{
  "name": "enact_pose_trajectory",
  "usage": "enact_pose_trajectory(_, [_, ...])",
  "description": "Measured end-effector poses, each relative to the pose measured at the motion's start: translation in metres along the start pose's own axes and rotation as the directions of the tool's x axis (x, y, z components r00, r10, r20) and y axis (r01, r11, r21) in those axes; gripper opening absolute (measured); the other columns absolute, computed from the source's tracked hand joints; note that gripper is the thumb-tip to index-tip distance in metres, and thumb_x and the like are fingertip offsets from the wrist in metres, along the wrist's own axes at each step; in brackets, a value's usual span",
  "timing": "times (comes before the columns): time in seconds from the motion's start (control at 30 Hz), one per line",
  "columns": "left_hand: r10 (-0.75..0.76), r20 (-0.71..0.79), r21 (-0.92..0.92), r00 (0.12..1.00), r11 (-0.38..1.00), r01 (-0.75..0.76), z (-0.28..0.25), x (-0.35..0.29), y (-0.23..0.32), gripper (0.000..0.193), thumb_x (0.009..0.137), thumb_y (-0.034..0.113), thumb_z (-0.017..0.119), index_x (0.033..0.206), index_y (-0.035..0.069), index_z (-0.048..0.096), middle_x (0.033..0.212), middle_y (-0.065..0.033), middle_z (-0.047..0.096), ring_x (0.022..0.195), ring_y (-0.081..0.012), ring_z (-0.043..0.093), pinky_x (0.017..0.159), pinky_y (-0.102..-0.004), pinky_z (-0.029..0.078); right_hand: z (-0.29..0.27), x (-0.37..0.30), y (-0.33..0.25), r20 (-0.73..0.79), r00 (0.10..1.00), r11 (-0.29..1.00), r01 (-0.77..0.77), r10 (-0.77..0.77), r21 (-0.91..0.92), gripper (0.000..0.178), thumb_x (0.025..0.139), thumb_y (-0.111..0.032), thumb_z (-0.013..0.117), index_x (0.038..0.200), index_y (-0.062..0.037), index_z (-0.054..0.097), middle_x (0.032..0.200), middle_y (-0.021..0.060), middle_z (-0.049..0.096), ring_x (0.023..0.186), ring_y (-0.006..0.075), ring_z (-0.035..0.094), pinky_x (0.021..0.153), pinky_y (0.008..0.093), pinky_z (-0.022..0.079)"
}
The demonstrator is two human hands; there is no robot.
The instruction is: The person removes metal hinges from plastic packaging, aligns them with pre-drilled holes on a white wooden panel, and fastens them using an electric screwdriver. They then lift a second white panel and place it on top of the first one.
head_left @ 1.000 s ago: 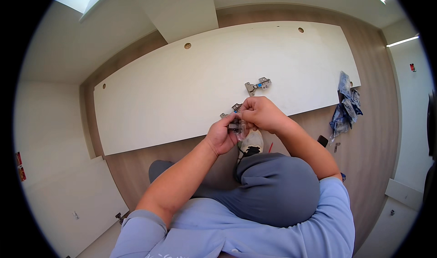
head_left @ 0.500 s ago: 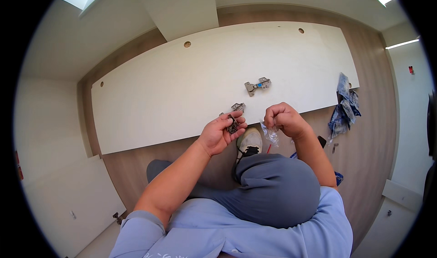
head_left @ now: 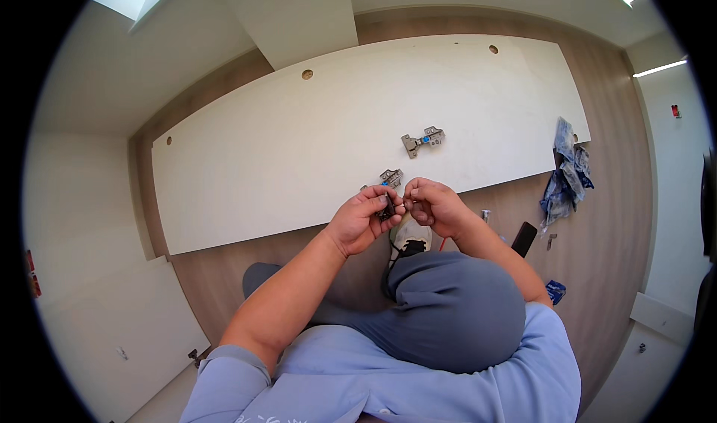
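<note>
My left hand point(head_left: 364, 221) is closed around a small dark metal fitting point(head_left: 385, 207), partly covered by my fingers. Close against it, my right hand point(head_left: 437, 208) pinches something tiny and thin, too small to name, between thumb and forefinger. Just beyond my left fingers a metal cabinet hinge point(head_left: 390, 177) lies on the white panel point(head_left: 284, 147), its near end hidden by the hand. Farther back on the panel rests a second hinge point(head_left: 423, 141) with a blue part in its middle.
Crumpled blue-and-clear plastic bags point(head_left: 565, 176) hang over the panel's right end. On the wood-look floor at right lie a black phone point(head_left: 524, 239), a small metal piece point(head_left: 551, 241) and a blue packet point(head_left: 555, 291). My shoe point(head_left: 411, 236) stands at the panel's near edge.
My right hand has moved left to meet my left hand. The small clear bag that hung from it no longer shows. The phone has come into fuller view.
</note>
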State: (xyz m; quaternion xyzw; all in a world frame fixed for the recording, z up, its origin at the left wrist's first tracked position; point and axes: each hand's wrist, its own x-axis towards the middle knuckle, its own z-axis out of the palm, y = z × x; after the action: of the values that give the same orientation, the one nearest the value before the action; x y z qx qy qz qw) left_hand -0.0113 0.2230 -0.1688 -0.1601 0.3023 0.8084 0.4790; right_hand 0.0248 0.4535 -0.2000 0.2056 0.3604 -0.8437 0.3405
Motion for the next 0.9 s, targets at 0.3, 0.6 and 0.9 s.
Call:
enact_pose_trajectory(0.3, [0.035,-0.225,0.250,0.974,0.968,0.023,0.012,-0.005,0.003,0.015,0.106,0.017,0.051,0.116,0.007,0.056,0.112,-0.0061,0.066,0.102,-0.0178,0.066,0.090,-0.0346,0.058,0.041,-0.006,-0.015,0.274,0.858,0.370,0.448,-0.435,-0.814,0.047,0.085,-0.017,0.081,0.129,-0.0087,0.065,0.115,0.0086,0.064,0.099,0.0186,0.064,0.079,0.0311,0.056])
enact_pose_trajectory(0.6, [-0.014,-0.066,0.098,0.998,0.995,0.020,0.004,-0.011,0.000,0.027,0.104,0.009,0.046,0.129,0.003,0.056,0.122,-0.0100,0.063,0.108,-0.0194,0.066,0.101,-0.0392,0.056,0.023,0.000,0.003,0.165,0.860,0.651,0.479,-0.483,-0.588,0.016,0.087,-0.008,0.075,0.103,-0.0074,0.075,0.111,0.0045,0.066,0.095,0.0146,0.063,0.079,0.0295,0.052])
enact_pose_trajectory(0.9, [-0.050,-0.086,-0.018,0.995,0.999,0.049,0.000,-0.010,-0.001,0.024,0.105,0.011,0.044,0.119,0.005,0.062,0.104,-0.0064,0.063,0.094,-0.0185,0.063,0.087,-0.0337,0.056,0.029,-0.017,-0.013,0.252,0.742,0.408,0.580,-0.621,-0.705,0.010,0.091,-0.007,0.067,0.100,-0.0051,0.071,0.102,0.0066,0.070,0.088,0.0178,0.068,0.074,0.0316,0.054])
